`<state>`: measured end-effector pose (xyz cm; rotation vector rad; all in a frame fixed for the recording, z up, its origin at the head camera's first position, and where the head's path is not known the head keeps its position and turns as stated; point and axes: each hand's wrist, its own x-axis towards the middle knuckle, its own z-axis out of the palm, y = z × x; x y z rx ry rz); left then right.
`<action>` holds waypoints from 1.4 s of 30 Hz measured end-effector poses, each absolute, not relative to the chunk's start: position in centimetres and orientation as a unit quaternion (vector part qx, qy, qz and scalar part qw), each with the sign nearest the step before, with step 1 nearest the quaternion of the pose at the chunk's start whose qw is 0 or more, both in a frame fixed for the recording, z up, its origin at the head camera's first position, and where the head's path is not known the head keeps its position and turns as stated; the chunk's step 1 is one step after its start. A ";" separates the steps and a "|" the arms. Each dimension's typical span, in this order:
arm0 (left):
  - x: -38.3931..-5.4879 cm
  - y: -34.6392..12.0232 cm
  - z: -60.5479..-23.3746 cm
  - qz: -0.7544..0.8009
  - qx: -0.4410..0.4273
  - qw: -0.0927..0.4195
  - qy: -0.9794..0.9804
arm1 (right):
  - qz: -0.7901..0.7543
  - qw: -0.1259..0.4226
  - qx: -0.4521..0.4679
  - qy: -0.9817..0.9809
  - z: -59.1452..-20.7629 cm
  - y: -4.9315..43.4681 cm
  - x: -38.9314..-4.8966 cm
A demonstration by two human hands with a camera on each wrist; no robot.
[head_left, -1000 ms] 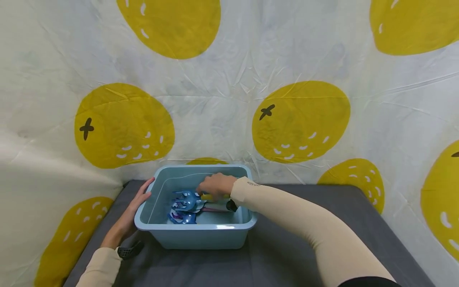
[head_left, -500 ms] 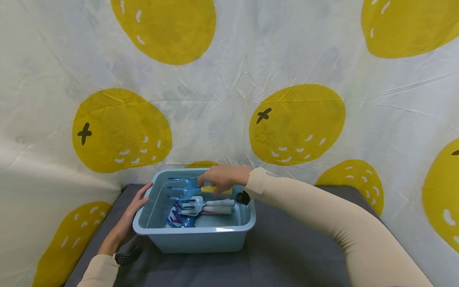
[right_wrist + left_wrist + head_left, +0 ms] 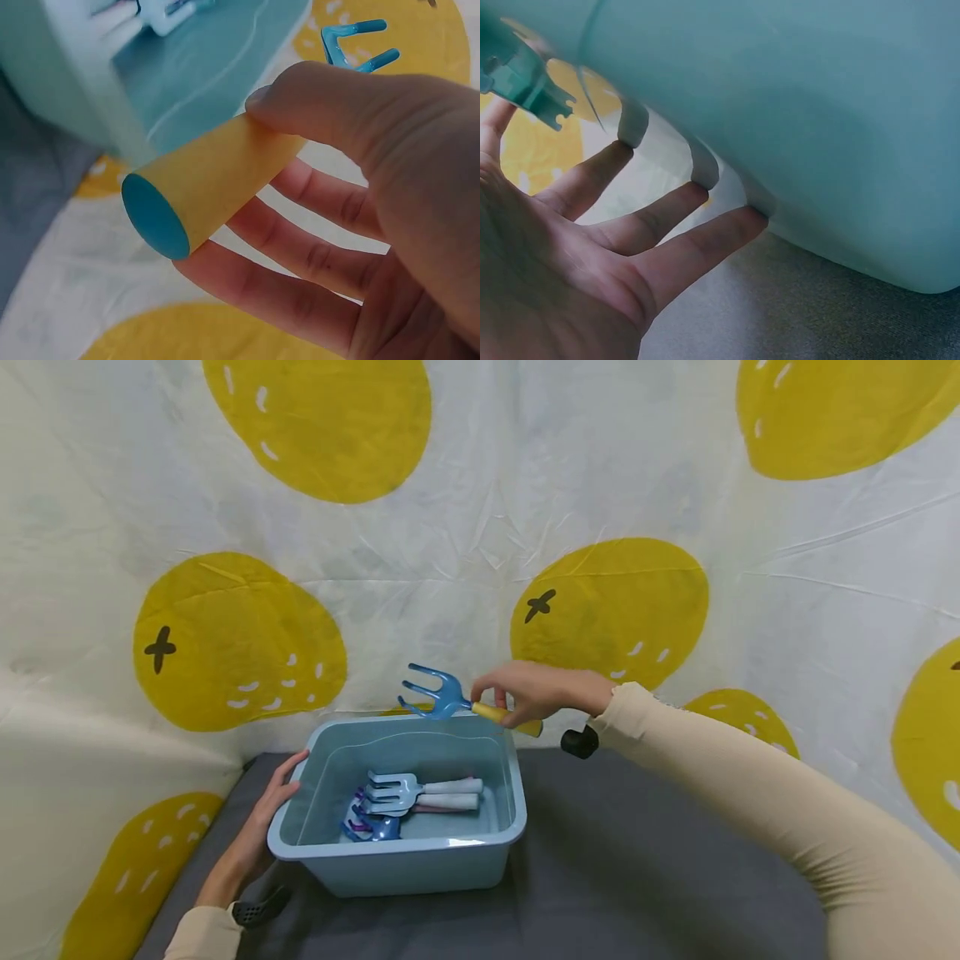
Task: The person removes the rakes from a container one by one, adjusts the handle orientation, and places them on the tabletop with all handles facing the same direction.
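Observation:
My right hand (image 3: 543,691) pinches the yellow handle (image 3: 217,180) of a small blue garden hand rake (image 3: 442,693) between thumb and fingers. The rake is held above the far right rim of a light blue plastic basin (image 3: 397,870), its curved tines pointing left. Against the basin's left side rests my left hand (image 3: 258,827). In the left wrist view its fingers (image 3: 697,251) are spread and fairly straight, their tips touching the outer wall. Light blue garden forks (image 3: 393,793) with pale handles lie inside the basin, partly over a dark blue rake head (image 3: 378,828).
The basin stands on a dark grey cloth-covered table (image 3: 630,868). Behind it hangs a white curtain (image 3: 420,635) printed with big yellow fruits. A black wrist device (image 3: 580,742) sits by the right wrist, another (image 3: 261,907) by the left.
My right hand has lifted the yellow-handled rake up out of the basin and to the right. The pale-handled forks beneath have come into view. My left hand stays at the basin's side.

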<state>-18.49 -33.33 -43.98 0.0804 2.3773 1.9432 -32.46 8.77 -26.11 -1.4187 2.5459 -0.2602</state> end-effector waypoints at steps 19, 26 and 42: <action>-19.2 -34.2 -43.9 0.614 0.030 0.017 0.789 | -0.253 0.140 -0.315 0.904 -31.4 22.8 -32.6; -18.8 -34.7 -44.0 0.616 0.035 0.023 0.787 | -0.306 0.137 -0.284 0.898 -35.9 28.2 -32.0; -18.2 -35.0 -43.6 0.617 0.020 0.025 0.786 | -0.361 0.136 -0.217 0.897 -44.3 36.7 -31.2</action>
